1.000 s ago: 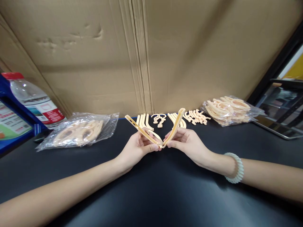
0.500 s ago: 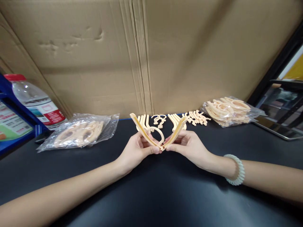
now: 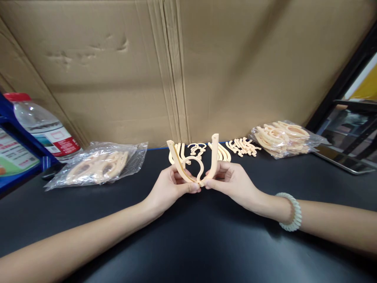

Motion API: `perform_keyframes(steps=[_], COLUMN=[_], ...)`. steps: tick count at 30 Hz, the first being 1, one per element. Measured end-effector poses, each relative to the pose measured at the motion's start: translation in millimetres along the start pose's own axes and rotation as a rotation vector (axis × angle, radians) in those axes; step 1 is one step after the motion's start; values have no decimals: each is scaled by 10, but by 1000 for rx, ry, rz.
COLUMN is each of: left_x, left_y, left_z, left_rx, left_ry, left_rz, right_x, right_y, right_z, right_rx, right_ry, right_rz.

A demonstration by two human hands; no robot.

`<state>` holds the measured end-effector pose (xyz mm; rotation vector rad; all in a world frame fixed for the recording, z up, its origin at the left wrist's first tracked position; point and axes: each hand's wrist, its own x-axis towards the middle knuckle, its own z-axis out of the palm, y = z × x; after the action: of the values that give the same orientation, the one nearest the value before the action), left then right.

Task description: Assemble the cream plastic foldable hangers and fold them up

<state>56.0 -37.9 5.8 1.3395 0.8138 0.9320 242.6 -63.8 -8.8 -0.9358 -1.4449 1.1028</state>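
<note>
My left hand (image 3: 173, 184) is closed around a curved beige plastic hanger arm (image 3: 178, 163), thumb near its lower end. In my right hand (image 3: 228, 181) I pinch a second hanger arm (image 3: 215, 153), which stands nearly upright. The lower ends of both arms meet between my fingertips, together with the foot of a curved beige hook (image 3: 198, 163). Whether these pieces are locked together I cannot tell, as my fingers cover part of the joint.
Behind my hands lie loose arms (image 3: 225, 153), hooks (image 3: 196, 148) and small curved pieces (image 3: 246, 147). Plastic bags of beige parts sit left (image 3: 100, 167) and right (image 3: 279, 137). A red-capped bottle (image 3: 47, 125) stands far left; cardboard (image 3: 118, 78) walls the back.
The right-hand hanger arm has turned to stand more upright, showing its smooth face instead of its hollow side. The left arm has tilted slightly inward, and the hook shows more fully.
</note>
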Motion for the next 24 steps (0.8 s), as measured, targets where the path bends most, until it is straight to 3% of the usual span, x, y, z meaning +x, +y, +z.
perform_keyframes(steps=[7,12,18,24], left_x=[3,21,95,184], left_y=[-15,8,62,15], left_z=[-15,-85,-219,-375], left_rx=[-5,-37,10,123], left_ry=[44,119,223,445], left_rz=[-3,-19,29,166], right_x=[44,130,149,181], right_y=[8,66,109,73], right_z=[-27,-415,-908,-1013], right_rx=[133,148,-74,-473], right_ry=[-14,-132,-138,-312], right_rz=[35,-2,-30,-243])
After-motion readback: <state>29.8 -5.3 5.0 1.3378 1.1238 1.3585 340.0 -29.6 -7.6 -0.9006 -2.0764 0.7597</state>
